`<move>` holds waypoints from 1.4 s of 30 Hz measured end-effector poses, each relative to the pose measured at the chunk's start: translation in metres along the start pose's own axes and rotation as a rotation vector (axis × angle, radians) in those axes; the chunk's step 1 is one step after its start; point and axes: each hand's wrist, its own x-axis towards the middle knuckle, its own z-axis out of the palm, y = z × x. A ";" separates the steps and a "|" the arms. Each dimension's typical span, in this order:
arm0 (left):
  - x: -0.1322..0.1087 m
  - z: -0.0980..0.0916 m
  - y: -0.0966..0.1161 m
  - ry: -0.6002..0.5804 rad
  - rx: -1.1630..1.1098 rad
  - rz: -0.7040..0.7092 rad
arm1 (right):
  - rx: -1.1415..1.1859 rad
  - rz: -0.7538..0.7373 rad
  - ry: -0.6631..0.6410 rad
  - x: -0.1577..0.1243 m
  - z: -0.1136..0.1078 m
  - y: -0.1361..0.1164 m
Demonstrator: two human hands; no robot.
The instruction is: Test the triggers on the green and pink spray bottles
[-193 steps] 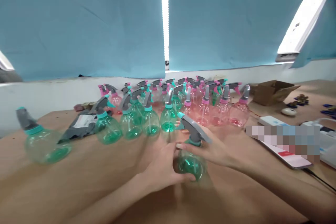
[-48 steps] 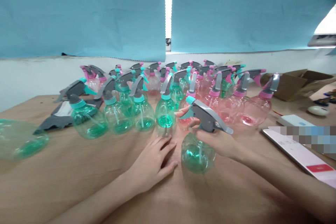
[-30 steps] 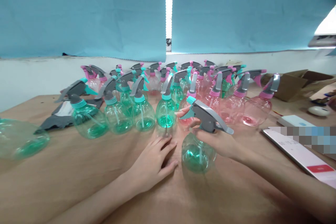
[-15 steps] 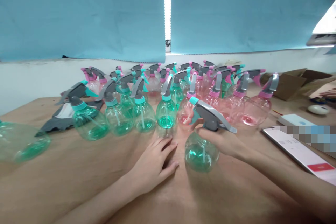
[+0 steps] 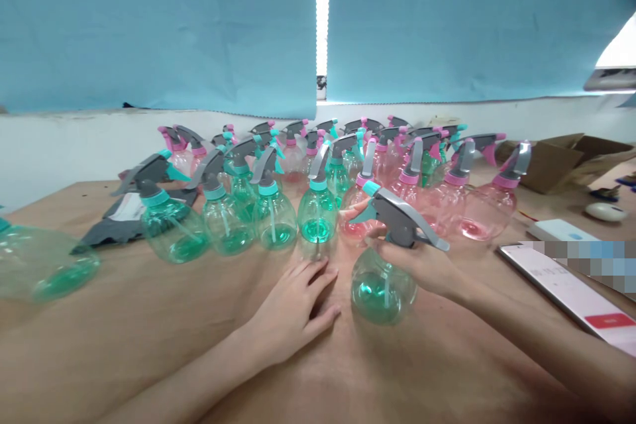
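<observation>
My right hand (image 5: 422,265) is closed round the neck of a green spray bottle (image 5: 382,285) with a grey trigger head (image 5: 402,218) and a teal nozzle; the bottle stands on the brown table (image 5: 149,344). A forefinger reaches toward the nozzle tip. My left hand (image 5: 293,311) lies flat on the table just left of the bottle, fingers stretched out, holding nothing. Behind both hands stands a row of green spray bottles (image 5: 273,212) and, to the right, pink spray bottles (image 5: 447,199).
One more green bottle (image 5: 44,265) stands apart at the far left edge. A grey plastic bag (image 5: 114,225) lies behind the green row. At the right are a phone (image 5: 571,291), a white box (image 5: 556,230) and an open cardboard box (image 5: 561,159). Blue curtains hang behind.
Since 6.4 s ago my left hand has let go of the bottle and settled flat on the table. In the last second the bottle and right hand shifted only slightly.
</observation>
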 end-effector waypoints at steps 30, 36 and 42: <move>0.003 0.000 0.001 -0.032 0.021 -0.010 | 0.037 0.004 -0.061 -0.002 -0.002 0.009; 0.003 0.001 0.000 -0.031 0.025 -0.006 | -0.003 0.020 -0.045 -0.002 -0.002 0.003; 0.001 0.000 0.000 -0.033 0.034 -0.006 | 0.045 0.071 -0.017 -0.003 0.000 -0.005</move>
